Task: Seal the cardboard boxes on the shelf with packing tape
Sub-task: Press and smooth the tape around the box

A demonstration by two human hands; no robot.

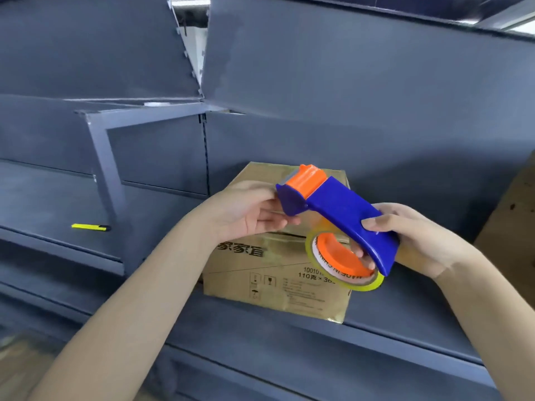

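Right hand (419, 235) grips the handle of the blue-and-orange tape dispenser (338, 212), fingers curled through the tape roll (344, 263). Left hand (246, 211) pinches the dispenser's front end, held just above the cardboard box (269, 282) on the grey shelf (390, 331). Probable hazards: the left fingertips lie close to the cutter end, where a blade could nick them; loose tape may fold onto itself; a skewed start would miss the seam. A yellow knife (91, 227) lies well apart, left. Legible on box front: "家家", third character unclear; "110克 ×", digits partly hidden. Roll lettering unreadable.
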